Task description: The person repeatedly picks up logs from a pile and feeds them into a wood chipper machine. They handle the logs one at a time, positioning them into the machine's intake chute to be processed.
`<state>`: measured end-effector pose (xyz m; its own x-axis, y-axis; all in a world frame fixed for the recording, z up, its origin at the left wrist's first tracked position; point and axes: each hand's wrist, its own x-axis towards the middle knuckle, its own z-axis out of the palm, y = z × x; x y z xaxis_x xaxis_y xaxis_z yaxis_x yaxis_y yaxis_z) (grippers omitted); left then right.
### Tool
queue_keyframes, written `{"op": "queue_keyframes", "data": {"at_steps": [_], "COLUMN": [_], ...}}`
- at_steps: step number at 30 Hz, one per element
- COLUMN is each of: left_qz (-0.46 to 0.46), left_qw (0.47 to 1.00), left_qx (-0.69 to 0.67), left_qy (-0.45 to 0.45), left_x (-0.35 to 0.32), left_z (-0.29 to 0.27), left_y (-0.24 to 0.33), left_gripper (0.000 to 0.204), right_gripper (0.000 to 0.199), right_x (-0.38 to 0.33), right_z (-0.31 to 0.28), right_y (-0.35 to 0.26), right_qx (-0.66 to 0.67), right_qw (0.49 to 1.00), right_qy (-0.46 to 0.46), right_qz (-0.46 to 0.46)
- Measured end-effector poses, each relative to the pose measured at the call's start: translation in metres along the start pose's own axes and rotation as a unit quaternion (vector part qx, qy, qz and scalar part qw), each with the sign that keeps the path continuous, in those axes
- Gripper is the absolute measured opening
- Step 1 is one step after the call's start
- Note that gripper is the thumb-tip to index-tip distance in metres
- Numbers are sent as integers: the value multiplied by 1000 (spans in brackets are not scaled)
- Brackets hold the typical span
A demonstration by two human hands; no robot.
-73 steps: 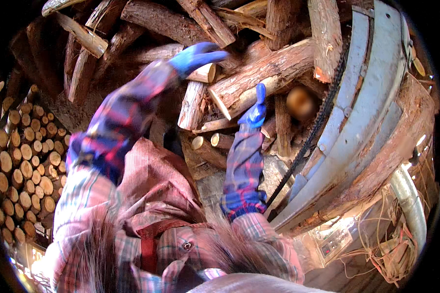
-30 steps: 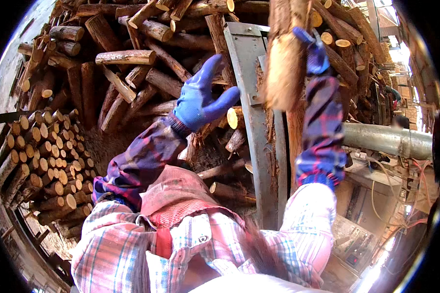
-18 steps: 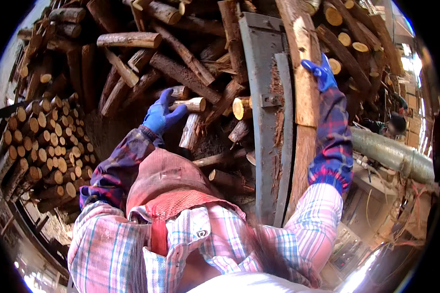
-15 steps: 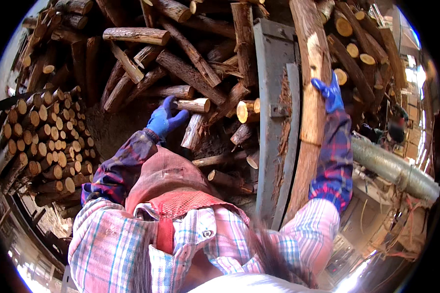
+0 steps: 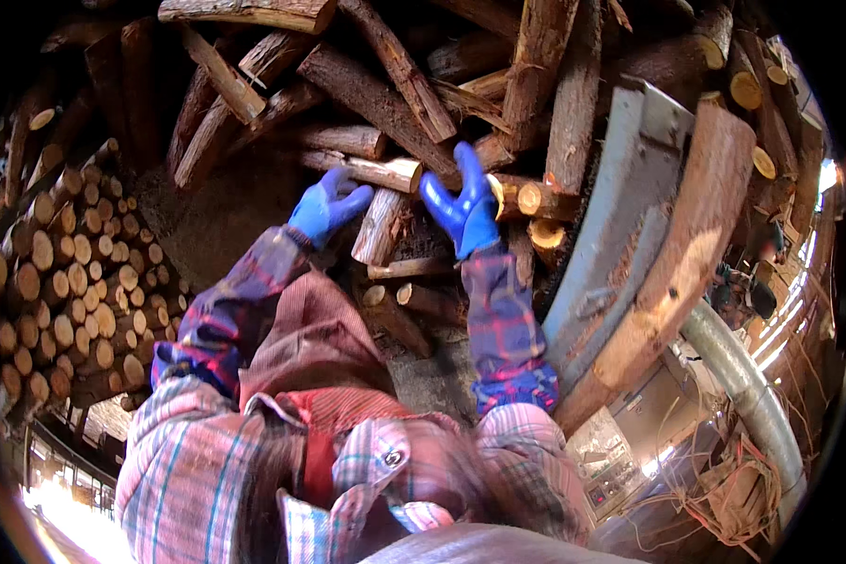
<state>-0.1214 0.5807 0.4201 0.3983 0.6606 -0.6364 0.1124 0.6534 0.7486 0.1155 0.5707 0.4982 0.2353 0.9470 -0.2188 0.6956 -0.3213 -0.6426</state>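
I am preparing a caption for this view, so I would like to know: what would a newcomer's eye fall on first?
Most likely the blue-gloved left hand and right hand, open near the centre beside a short log. Next, perhaps, the neat stack of logs at the left, pale round ends showing. At the right, a long grey metal piece stands out, with a thick log along it.

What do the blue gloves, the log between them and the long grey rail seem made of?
Blue gloves: perhaps fabric with a smooth rubbery coating, since the right one shines.
Log: rough wood, with a pale, bare cut end.
Grey rail: likely metal, dull and scuffed, judging by its thin folded edges.
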Motion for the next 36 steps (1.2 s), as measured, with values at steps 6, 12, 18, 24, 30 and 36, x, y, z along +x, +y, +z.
{"op": "queue_keyframes", "data": {"at_steps": [6,12,18,24,30,36], "left_qz": [-103,-126,-90,-54,-96,-33], "left_qw": [988,987,932,853,831,931], "left_qx": [102,-84,-306,-510,-493,-311], "left_qy": [44,-45,-174,-94,-240,-186], "left_x": [1,21,104,195,164,124], "left_z": [-49,-88,-37,-2,-33,0], "left_y": [-39,-54,3,141,59,14], "left_gripper": [66,60,49,57,59,43], "right_gripper": [76,73,80,31,64,59], "right_x": [277,471,437,288,77,58], "right_z": [-3,-104,-110,7,82,84], "right_y": [37,123,80,-28,-22,52], "right_qx": [360,-518,223,111,217,642], "right_qw": [911,844,941,991,950,642], "right_qy": [161,136,253,35,216,165], "right_qz": [122,24,1,-70,68,384]}}
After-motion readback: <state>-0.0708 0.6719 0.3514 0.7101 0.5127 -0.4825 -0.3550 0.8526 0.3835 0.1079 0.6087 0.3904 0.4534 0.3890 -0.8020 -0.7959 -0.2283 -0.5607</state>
